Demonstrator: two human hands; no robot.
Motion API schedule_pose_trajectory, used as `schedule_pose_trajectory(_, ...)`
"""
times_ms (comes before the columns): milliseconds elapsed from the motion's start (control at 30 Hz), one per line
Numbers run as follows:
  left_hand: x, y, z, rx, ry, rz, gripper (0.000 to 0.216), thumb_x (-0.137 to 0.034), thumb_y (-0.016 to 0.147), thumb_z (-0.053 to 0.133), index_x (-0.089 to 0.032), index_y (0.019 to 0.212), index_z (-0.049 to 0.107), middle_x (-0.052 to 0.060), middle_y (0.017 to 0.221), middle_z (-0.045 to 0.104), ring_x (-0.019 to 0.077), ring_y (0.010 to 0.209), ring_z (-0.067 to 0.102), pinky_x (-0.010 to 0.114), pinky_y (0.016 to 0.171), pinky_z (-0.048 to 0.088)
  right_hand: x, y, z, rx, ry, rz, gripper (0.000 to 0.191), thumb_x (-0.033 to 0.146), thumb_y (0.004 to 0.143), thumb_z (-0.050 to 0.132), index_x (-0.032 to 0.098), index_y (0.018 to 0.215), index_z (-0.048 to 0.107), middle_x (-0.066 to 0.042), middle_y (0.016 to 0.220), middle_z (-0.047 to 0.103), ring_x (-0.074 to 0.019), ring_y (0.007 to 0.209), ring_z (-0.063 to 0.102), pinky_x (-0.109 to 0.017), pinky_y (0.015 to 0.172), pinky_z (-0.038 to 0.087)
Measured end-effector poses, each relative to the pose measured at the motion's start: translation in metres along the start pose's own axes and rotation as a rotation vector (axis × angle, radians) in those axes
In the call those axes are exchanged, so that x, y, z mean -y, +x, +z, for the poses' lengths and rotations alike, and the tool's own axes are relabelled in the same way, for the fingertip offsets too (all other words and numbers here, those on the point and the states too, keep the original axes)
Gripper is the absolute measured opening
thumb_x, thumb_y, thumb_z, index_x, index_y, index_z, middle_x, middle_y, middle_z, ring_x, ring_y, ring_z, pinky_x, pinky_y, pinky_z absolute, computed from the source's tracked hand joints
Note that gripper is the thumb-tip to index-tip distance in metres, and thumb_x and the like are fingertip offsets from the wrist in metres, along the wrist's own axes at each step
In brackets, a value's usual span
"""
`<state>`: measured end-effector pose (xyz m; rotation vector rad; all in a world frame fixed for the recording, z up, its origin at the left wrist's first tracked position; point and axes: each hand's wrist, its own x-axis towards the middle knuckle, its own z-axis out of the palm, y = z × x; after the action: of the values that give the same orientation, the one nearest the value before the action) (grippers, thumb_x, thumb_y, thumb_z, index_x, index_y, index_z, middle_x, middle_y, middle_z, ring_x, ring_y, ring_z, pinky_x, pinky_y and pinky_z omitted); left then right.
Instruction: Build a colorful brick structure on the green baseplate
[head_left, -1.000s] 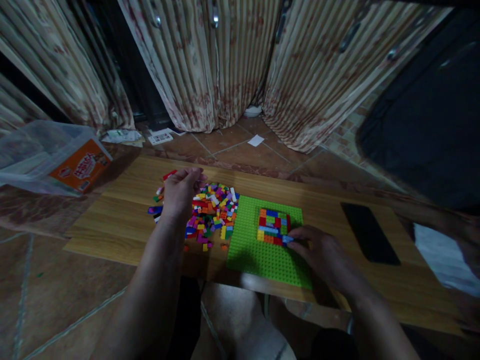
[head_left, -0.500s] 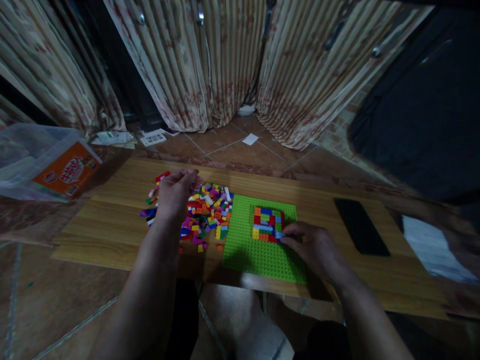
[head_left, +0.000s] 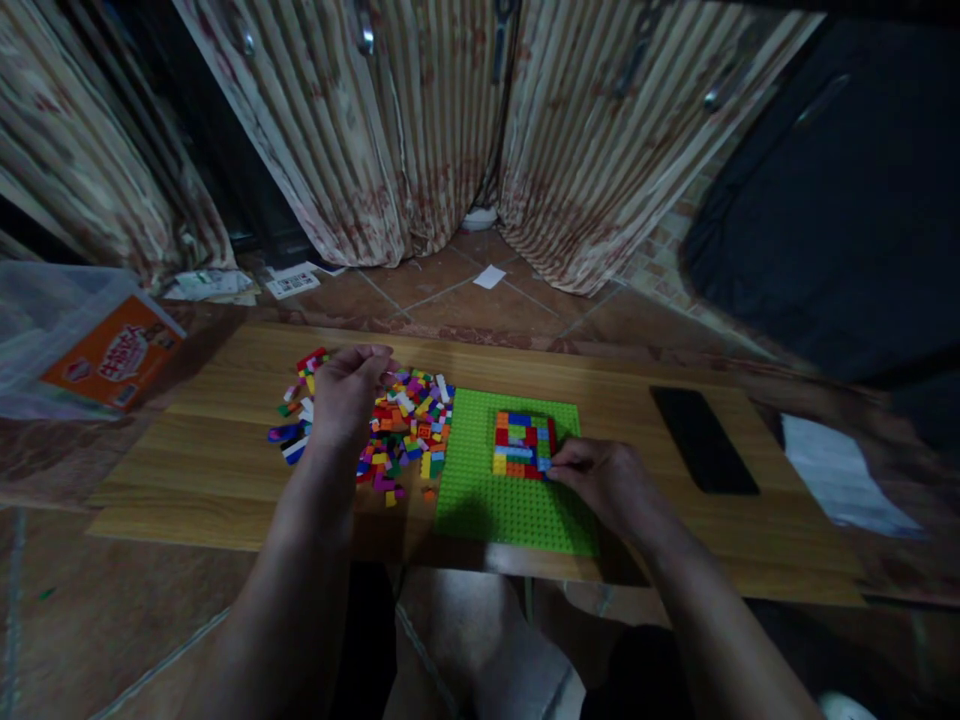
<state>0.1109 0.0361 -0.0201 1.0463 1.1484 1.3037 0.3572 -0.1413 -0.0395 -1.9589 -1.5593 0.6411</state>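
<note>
The small brick build [head_left: 523, 444], a flat patch of red, blue, yellow and orange pieces, sat on the far half of the green baseplate [head_left: 502, 510]. The right hand [head_left: 600, 482] lay on the baseplate with its fingertips drawn together against the near right corner of the build; it was too dark to tell if a piece was pinched between them. Just left of the baseplate lay the pile of loose bricks [head_left: 409, 425], in many colours. The left hand [head_left: 343, 395] was over the left part of this pile, back upward, fingers curled inward; I cannot tell whether it held a brick. All of this rested on a low wooden board [head_left: 217, 450] on the tiled floor. A black phone [head_left: 702, 441] lay flat on the board, well apart to the right. A clear plastic container [head_left: 82, 345] with an orange label stood beside the board's left end, and striped curtains [head_left: 420, 130] hung behind.
</note>
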Motion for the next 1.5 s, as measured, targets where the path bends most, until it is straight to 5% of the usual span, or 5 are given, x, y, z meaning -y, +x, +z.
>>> schedule_pose_trajectory(367,0.008,-0.028,0.036,0.198,0.084,0.037,0.022,-0.035,0.067,0.070,-0.015,0.076,0.067,0.002,0.068,0.065,0.0104,0.056,0.055,0.021,0.057,0.043,-0.002,-0.006,0.001,-0.008,0.130,0.021,0.012,0.029,0.076,0.064,0.023,0.085,0.069,-0.001,0.077,0.073,-0.0173,0.069,0.066,-0.031,0.067,0.048)
schedule_pose_trajectory(567,0.023,-0.068,0.066,0.502,0.567,0.394,0.025,-0.032,0.076,0.065,-0.022,0.100,0.067,0.006,0.107,0.066,0.0232,0.107,0.057,0.041,0.100,0.041,-0.015,-0.004,-0.013,-0.152,0.268,0.067,0.019,0.035,0.080,0.059,0.019,0.084,0.067,-0.003,0.076,0.070,-0.0165,0.069,0.063,-0.028,0.064,0.046)
schedule_pose_trajectory(667,0.030,-0.087,0.073,0.601,0.776,0.475,0.039,-0.032,0.075,0.066,-0.023,0.113,0.063,0.009,0.128,0.055,0.0280,0.123,0.046,0.047,0.107,0.035,-0.014,-0.003,-0.015,-0.074,0.178,0.082,0.024,0.038,0.084,0.054,0.019,0.072,0.064,0.000,0.064,0.064,-0.0144,0.060,0.058,-0.026,0.058,0.041)
schedule_pose_trajectory(867,0.046,-0.097,0.077,0.620,0.950,0.484,0.056,-0.041,0.076,0.067,-0.021,0.126,0.054,0.013,0.140,0.043,0.0327,0.132,0.035,0.052,0.109,0.031,-0.005,0.000,-0.008,0.076,0.000,0.102,0.037,0.046,0.086,0.050,0.020,0.062,0.061,0.003,0.053,0.052,-0.0120,0.051,0.047,-0.025,0.050,0.031)
schedule_pose_trajectory(1500,0.047,-0.091,0.086,0.615,1.047,0.336,0.067,-0.054,0.069,0.071,-0.022,0.126,0.053,0.009,0.137,0.048,0.0292,0.129,0.040,0.048,0.109,0.029,-0.013,0.006,0.000,0.093,0.167,0.187,0.039,0.052,0.077,0.057,0.018,0.058,0.065,0.005,0.047,0.043,-0.0095,0.048,0.038,-0.024,0.047,0.025)
